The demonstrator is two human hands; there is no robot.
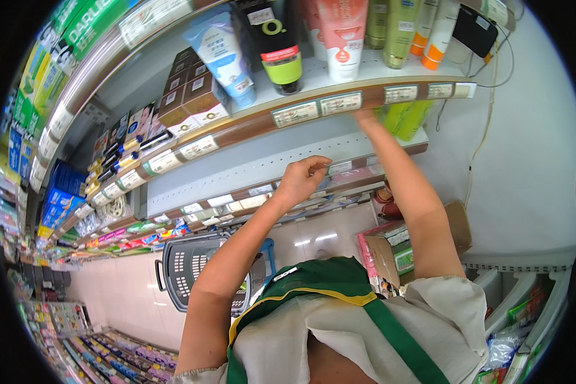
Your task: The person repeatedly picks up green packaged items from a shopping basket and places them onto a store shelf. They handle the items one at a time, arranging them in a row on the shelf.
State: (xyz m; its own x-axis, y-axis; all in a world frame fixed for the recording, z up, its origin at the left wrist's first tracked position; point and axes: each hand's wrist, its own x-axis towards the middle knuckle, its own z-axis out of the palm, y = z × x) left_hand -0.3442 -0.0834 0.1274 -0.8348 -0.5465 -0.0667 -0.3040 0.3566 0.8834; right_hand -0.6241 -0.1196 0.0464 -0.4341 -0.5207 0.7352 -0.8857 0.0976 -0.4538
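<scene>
My left hand (pixel 305 176) hovers in front of the lower perforated metal shelf (pixel 249 173), its fingers loosely curled and nothing seen between them. Reaching beneath the upper shelf, my right hand (pixel 364 115) shows only its wrist side; its fingers are hidden behind the price-label rail (pixel 295 114). Just right of that wrist, green bottles or tubes (pixel 405 120) stand at the lower shelf's right end. Above them, the upper shelf carries a pink and white squeeze tube (pixel 344 43), a black and lime tube (pixel 274 53) and a light blue tube (pixel 223 55).
Brown boxes (pixel 197 96) sit left on the upper shelf. A grey shopping basket (pixel 185 269) is low on my left, beside a blue stool-like object (pixel 267 257). An opened cardboard carton (pixel 381 254) rests on my right. Cables (pixel 480 144) hang along the white wall.
</scene>
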